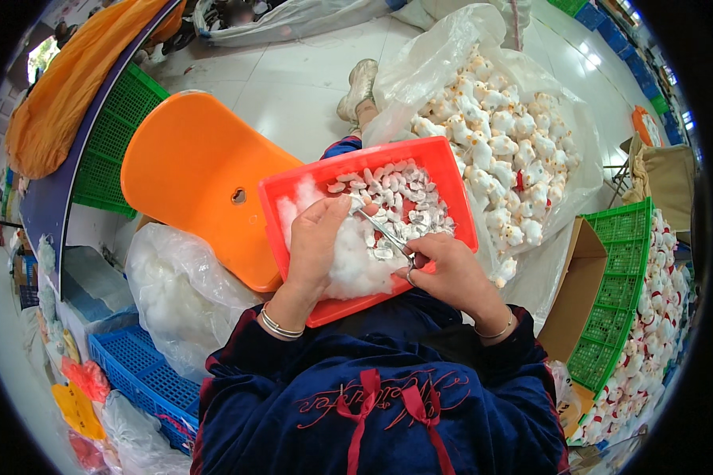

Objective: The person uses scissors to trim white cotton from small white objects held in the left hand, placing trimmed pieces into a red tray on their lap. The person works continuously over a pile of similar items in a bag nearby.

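On my lap rests a red tray [348, 309]. Several small white and silvery pieces [412, 194] fill its far side, and loose white stuffing [355, 265] lies on its near and left sides. My left hand [315, 241] is closed over the tray, pinching a small white piece [356, 205] between thumb and fingertips. In my right hand [455, 273] are slim metal forceps [390, 236] with finger rings. Their tip meets the white piece at my left fingertips; whether the jaws grip anything is too small to tell.
An orange stool [190, 174] stands left of the tray. Beside it are a clear bag of stuffing [174, 277] and a blue crate [146, 368]. A large clear bag of white plush toys [499, 150] lies far right. Nearer are a cardboard box [574, 293] and green crates [614, 293].
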{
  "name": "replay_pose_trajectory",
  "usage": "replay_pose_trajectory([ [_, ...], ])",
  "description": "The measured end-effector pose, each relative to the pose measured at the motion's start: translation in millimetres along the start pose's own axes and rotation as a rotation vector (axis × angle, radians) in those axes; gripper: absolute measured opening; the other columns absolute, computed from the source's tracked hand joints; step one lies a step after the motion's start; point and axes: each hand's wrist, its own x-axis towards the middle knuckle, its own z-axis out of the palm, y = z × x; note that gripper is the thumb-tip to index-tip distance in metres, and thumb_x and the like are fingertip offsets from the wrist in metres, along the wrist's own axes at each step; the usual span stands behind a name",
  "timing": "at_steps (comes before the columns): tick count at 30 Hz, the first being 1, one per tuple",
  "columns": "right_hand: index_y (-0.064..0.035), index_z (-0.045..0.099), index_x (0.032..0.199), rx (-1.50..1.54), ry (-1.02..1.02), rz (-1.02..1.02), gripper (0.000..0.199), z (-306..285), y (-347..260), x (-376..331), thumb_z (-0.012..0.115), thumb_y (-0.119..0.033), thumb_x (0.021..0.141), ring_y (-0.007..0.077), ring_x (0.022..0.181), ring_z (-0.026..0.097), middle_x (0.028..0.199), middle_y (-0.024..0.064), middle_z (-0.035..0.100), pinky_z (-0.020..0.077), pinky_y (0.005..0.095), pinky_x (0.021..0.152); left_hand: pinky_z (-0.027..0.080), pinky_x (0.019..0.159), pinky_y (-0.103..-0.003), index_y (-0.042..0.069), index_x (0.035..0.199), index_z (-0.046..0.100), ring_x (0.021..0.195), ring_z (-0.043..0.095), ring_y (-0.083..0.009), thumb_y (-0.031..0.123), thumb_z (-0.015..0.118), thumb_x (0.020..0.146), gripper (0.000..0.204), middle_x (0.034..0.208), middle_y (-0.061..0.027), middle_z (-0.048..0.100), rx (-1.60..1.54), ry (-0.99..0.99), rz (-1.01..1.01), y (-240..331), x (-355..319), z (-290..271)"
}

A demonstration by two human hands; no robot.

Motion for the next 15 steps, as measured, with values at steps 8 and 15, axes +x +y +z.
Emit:
replay_pose_trajectory([
  [8,-0.0023,0.067,0.106,-0.031,0.125,-0.119,0.045,8.7,-2.1,3.7,0.087,-0.031,0.077,0.0329,0.099,0.062,0.098,0.0148,0.065,0.0502,0.0423,0.083,0.060,0.079,-0.029,-0.003,0.113,0.070,0.088,0.071,-0.0142,0.019,0.057,0.108,0.026,0.107,-0.0128,0.076,-0.083,0.007,0.013,-0.7,-3.8,2.8],
  [15,-0.0028,0.068,0.106,-0.072,0.071,-0.125,0.042,4.3,4.4,5.4,0.085,-0.030,0.078,0.0329,0.092,0.065,0.094,0.0126,0.067,0.0510,0.0427,0.081,0.060,0.077,-0.029,-0.003,0.110,0.071,0.087,0.071,-0.0142,0.018,0.061,0.106,0.023,0.105,-0.0128,0.076,0.014,0.030,0.138,-2.2,-4.1,4.4],
])
